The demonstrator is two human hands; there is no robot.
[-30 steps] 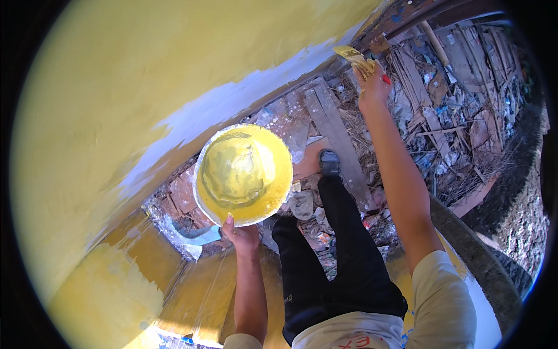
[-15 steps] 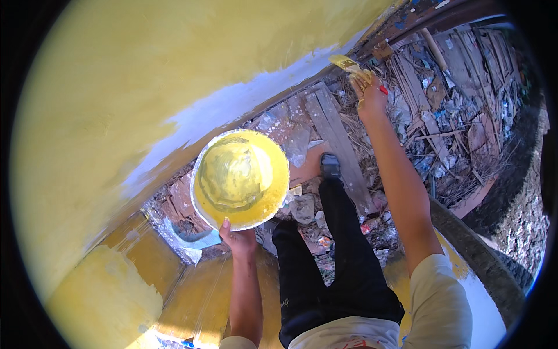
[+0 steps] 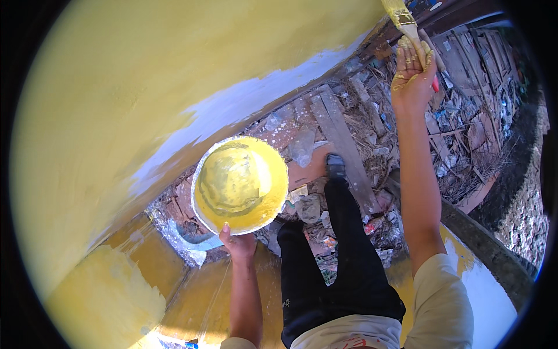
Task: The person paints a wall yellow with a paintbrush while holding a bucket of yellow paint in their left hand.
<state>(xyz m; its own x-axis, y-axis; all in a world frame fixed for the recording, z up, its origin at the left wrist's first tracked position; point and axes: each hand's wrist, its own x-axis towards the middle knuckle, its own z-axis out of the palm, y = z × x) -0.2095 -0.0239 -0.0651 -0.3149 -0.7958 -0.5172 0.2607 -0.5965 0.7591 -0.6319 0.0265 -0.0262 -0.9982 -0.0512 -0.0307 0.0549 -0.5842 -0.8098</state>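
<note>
In the head view, the left hand (image 3: 238, 243) grips a round bowl (image 3: 278, 174) by its near edge, thumb over the rim and the other fingers hidden beneath. Yellow paint (image 3: 229, 179) lies inside the bowl, which sits left of the person's legs (image 3: 349, 232).

The right hand (image 3: 414, 78), reaching to the far right, holds a flat brush (image 3: 408, 24), its handle between thumb and paint-smeared fingers (a red end pokes out below the hand). The bristles are yellow and point away from the person; whether they touch the wall (image 3: 116, 87) on the left cannot be told.

The step in hand looks like brushing yellow over that wall, judging by the pale strip (image 3: 232, 107) along its lower edge. Another stroke there would call for bringing the bristles left and low against the strip, with the bowl held level. Footing may need care: boards (image 3: 344, 142) and litter cover the ground around the shoe (image 3: 335, 166).
</note>
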